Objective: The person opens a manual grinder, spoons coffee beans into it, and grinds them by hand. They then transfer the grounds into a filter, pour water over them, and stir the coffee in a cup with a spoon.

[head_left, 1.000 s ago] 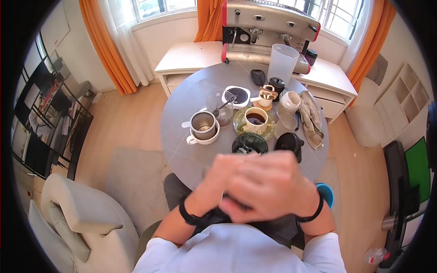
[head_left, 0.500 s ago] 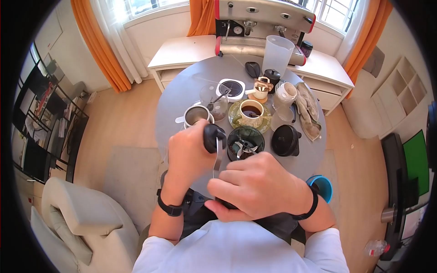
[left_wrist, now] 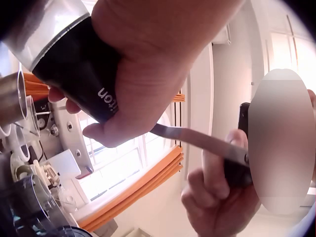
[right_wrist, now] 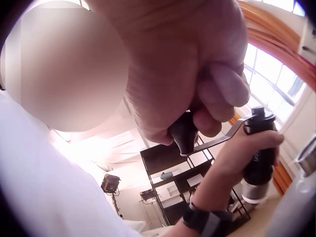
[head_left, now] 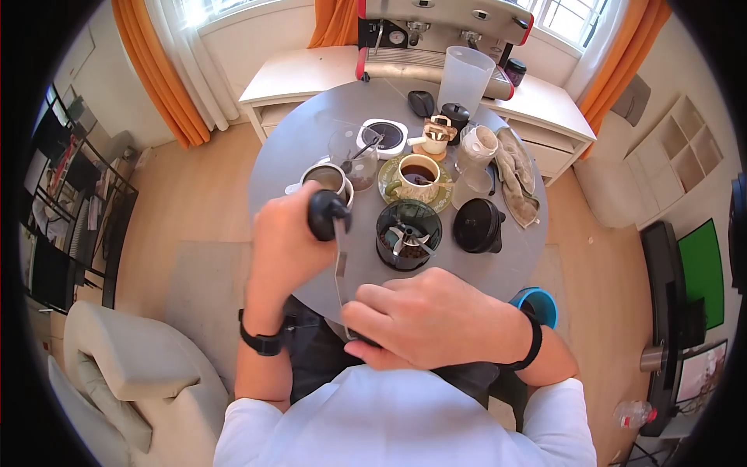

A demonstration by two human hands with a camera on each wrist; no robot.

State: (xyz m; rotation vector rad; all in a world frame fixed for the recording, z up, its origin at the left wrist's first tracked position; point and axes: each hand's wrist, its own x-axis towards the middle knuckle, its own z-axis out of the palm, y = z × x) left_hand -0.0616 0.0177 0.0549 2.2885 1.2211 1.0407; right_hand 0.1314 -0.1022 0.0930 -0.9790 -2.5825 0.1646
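Observation:
In the head view my left hand point(head_left: 282, 237) grips a manual coffee grinder point(head_left: 325, 214), fingers wrapped round its black body. The left wrist view shows its clear lower part and white lettering. A metal crank arm point(head_left: 340, 268) runs from the grinder's top to my right hand point(head_left: 416, 321). My right hand pinches the black crank knob point(right_wrist: 185, 133), plain in the right wrist view. Beyond the hands stands a dark see-through blade cup point(head_left: 408, 236) with metal blades and brown bits inside. A black lid-like piece point(head_left: 477, 226) lies to its right.
A cup of dark coffee point(head_left: 419, 173) sits on a green saucer point(head_left: 389, 187). At left a metal cup point(head_left: 324, 177) rests in a white mug. A white scale point(head_left: 383, 137), clear pitcher point(head_left: 465, 82), cloth point(head_left: 516, 175) and espresso machine point(head_left: 443, 47) stand farther back. A blue bucket point(head_left: 539, 305) stands right.
Both hands were close together and blurred, overlapping the blade cup. Now my left hand with the grinder is farther left and forward, and the crank shows between the hands.

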